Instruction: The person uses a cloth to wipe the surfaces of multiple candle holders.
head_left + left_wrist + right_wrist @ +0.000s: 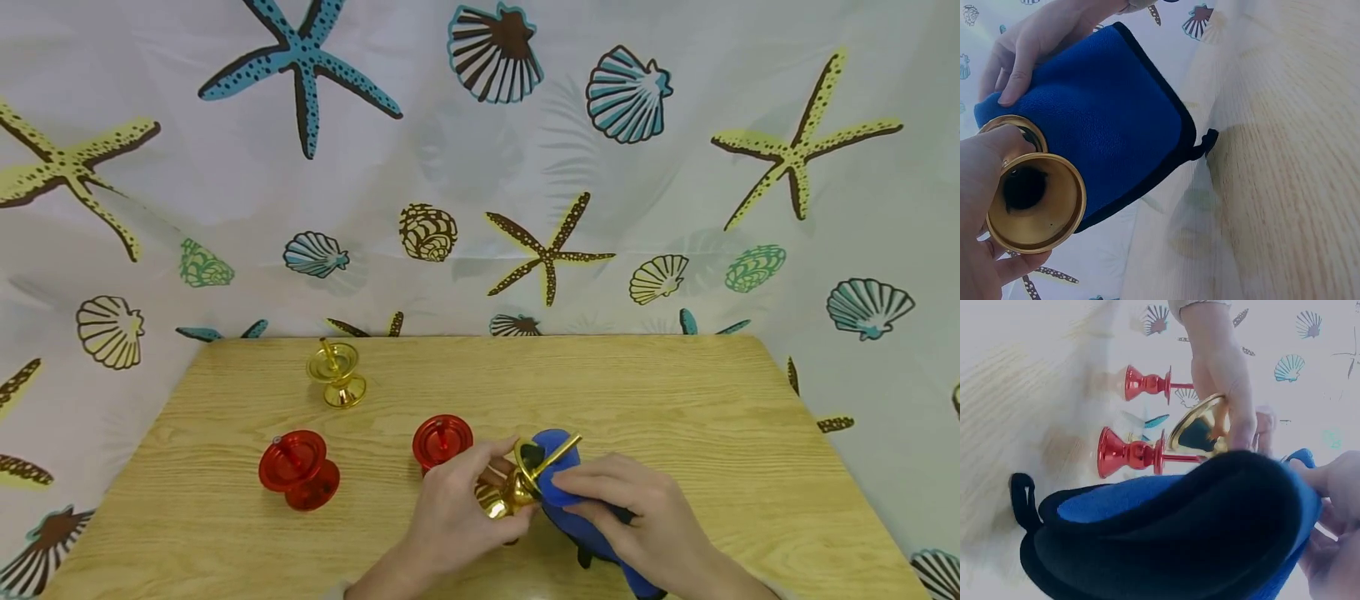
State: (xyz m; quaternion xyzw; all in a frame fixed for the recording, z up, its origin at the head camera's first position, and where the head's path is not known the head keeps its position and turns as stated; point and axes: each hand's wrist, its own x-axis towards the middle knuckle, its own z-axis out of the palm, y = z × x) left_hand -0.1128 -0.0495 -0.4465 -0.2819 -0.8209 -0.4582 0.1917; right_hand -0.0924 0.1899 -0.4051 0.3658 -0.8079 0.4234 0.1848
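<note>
My left hand (457, 500) grips a gold candle holder (517, 490) by its stem and base, tilted so its spike points up and to the right. In the left wrist view the hollow underside of the holder's base (1063, 209) faces the camera. A blue cloth (1116, 119) with black edging and a hanging loop is pinched in my right hand (637, 508). Part of the cloth lies against the holder's dish, beside the spike. In the right wrist view the cloth's dark fold (1166, 550) covers much of the foreground, hiding part of the holder.
A red candle holder (442, 442) stands just beyond my left hand. Another red candle holder (292, 461) is farther left, and a second gold one (342, 392) stands at the back left of the wooden table (637, 383). A shell-and-starfish patterned sheet (465, 292) hangs behind.
</note>
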